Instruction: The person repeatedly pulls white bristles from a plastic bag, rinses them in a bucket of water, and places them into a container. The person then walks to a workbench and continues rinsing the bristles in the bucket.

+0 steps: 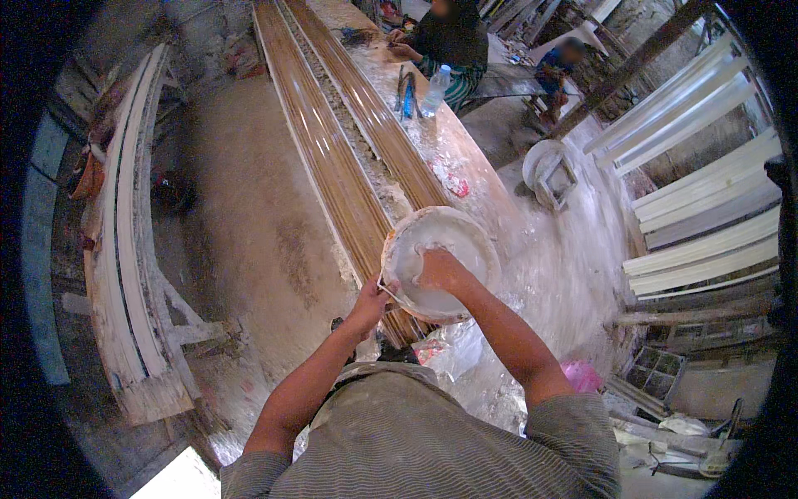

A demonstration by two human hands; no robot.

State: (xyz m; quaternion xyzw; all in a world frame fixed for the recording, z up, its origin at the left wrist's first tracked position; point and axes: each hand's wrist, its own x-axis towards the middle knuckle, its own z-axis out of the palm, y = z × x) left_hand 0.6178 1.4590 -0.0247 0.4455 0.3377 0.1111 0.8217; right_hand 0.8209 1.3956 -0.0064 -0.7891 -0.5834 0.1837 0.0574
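A round white bucket stands over the near end of two long, glossy brown ribbed moulds. Pale wet plaster-like mix fills part of it and coats its inner wall. My left hand is closed on the bucket's near-left edge, where a thin handle seems to run. Reaching in from the right, my right hand is down inside the bucket. Its fingers are hidden by the mix and the angle, so whether they hold anything does not show.
On the bench beyond stand a clear plastic bottle and a dark blue-handled tool. A person sits at the far side, another farther right. Left is a long trestle; right, white strips on racks and a crusted tub.
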